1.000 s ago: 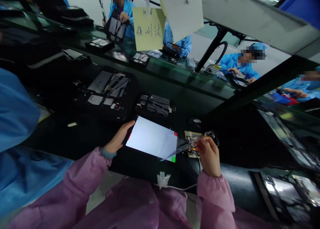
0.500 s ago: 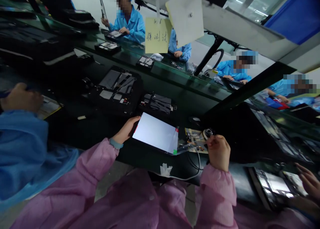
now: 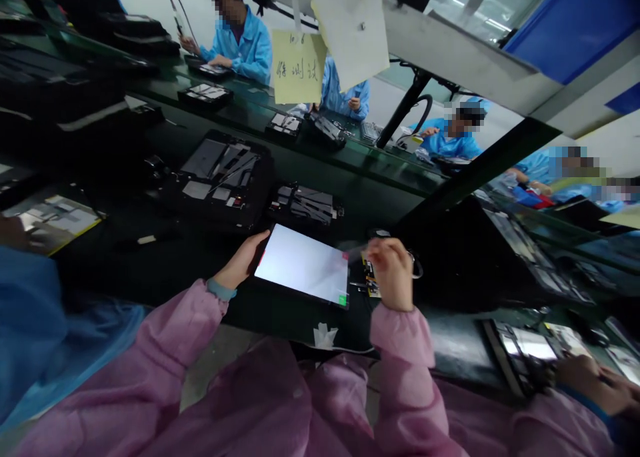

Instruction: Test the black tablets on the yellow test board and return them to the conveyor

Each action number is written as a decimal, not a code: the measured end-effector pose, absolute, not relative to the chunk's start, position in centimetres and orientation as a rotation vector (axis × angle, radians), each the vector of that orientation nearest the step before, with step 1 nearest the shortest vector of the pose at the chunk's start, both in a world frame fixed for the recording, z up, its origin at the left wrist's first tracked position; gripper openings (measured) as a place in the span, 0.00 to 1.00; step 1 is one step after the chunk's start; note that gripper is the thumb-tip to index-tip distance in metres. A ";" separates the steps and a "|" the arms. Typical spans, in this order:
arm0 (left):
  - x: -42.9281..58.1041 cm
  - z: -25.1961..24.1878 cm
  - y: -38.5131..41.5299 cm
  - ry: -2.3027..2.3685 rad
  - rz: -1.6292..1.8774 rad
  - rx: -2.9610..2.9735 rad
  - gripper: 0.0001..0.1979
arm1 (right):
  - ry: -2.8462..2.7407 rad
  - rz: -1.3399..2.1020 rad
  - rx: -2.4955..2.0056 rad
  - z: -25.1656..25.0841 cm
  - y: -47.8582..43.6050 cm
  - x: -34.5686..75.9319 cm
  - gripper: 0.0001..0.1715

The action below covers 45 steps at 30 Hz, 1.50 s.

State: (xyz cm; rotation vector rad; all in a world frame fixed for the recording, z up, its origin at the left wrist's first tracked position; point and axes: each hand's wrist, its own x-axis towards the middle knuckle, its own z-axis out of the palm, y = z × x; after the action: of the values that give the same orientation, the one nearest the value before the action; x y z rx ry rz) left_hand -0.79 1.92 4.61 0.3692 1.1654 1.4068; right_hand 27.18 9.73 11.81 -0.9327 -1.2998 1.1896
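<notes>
A lit white screen (image 3: pixel 303 264) with a red mark at each side and a green mark at its lower right corner lies tilted in front of me. My left hand (image 3: pixel 243 260) grips its left edge, the thumb on top. At the right edge of the screen is my right hand (image 3: pixel 393 267), its fingers pinched on a thin see-through film (image 3: pixel 355 252) that is blurred and reaches over the screen's upper right corner. Behind my right hand sits a small yellow-edged board (image 3: pixel 371 285) with parts on it.
Behind the screen are a black tray of device parts (image 3: pixel 220 170) and a smaller one (image 3: pixel 305 205). A crumpled white tissue (image 3: pixel 325 336) lies at the near edge. A black box (image 3: pixel 465 264) stands right. Co-workers' arms reach in at both sides.
My right hand has moved left, closer to the screen, and the film with it. My left hand keeps its grip. The view has shifted a little, and the left co-worker's hand has moved mostly out of view.
</notes>
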 end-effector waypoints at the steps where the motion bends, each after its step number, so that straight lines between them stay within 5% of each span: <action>1: -0.8 4.7 1.9 1.127 1.377 0.357 0.24 | -1.435 1.211 -0.940 11.2 9.5 25.7 0.09; 4: -0.8 4.6 2.0 1.089 1.332 0.326 0.26 | -1.818 0.952 -1.077 8.5 8.3 21.5 0.18; 10: -0.8 4.4 2.0 1.092 1.280 0.272 0.27 | -2.561 0.325 -0.963 4.8 4.3 17.6 0.18; 21: -0.8 4.3 2.0 1.187 1.255 0.177 0.18 | -2.400 0.297 -1.210 5.7 1.7 31.0 0.17; 45: -0.8 4.5 1.9 1.272 1.291 0.258 0.23 | -2.291 0.497 -1.045 6.2 0.5 25.5 0.18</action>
State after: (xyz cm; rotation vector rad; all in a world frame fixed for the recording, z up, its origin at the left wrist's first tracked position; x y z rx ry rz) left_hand -0.82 1.88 4.54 0.2581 1.2722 1.2915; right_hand 25.52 0.51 6.22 -1.0447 -2.2911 0.4969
